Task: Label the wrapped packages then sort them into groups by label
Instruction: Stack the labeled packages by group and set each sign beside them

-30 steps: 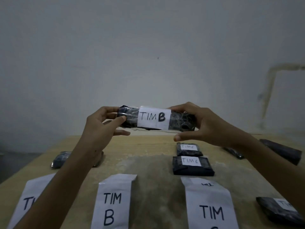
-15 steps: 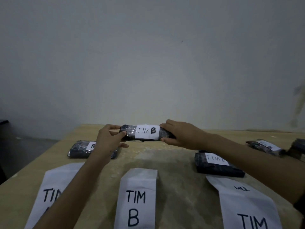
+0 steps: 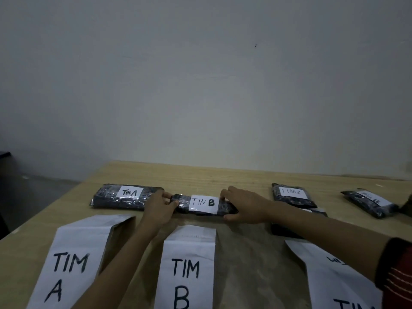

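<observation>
Lowered from where it was held a second ago, the TIM B package (image 3: 202,204) is now down at the tabletop between both hands, and the view has swung left so that more of the left side shows.

Behind everything stands a plain pale wall (image 3: 200,85), filling the upper half of the view. Below it, a light wooden table (image 3: 200,175) stretches across the frame.

Three long white paper signs lie along the near edge. The TIM A sign (image 3: 73,264) is on the left, the TIM B sign (image 3: 187,264) is in the middle, and a third sign (image 3: 330,277) on the right reads TIM, with its last letter cut off by the frame.

Dark, shiny wrapped packages sit farther back. The TIM A package (image 3: 124,197) lies behind the TIM A sign. The TIM B package lies just beyond the TIM B sign, its white label facing up. The TIM C package (image 3: 292,195) is at the right rear. A fourth package (image 3: 370,202) lies near the right edge, and its label is too blurred to read. Another dark package (image 3: 283,230) is mostly hidden under the right forearm.

The left hand (image 3: 159,208) pinches the left end of the TIM B package between thumb and fingers. The right hand (image 3: 245,205) grips the right end, fingers curled over the top and thumb along the near edge. A dark sleeve (image 3: 396,275) with red stripes shows at the lower right.
</observation>
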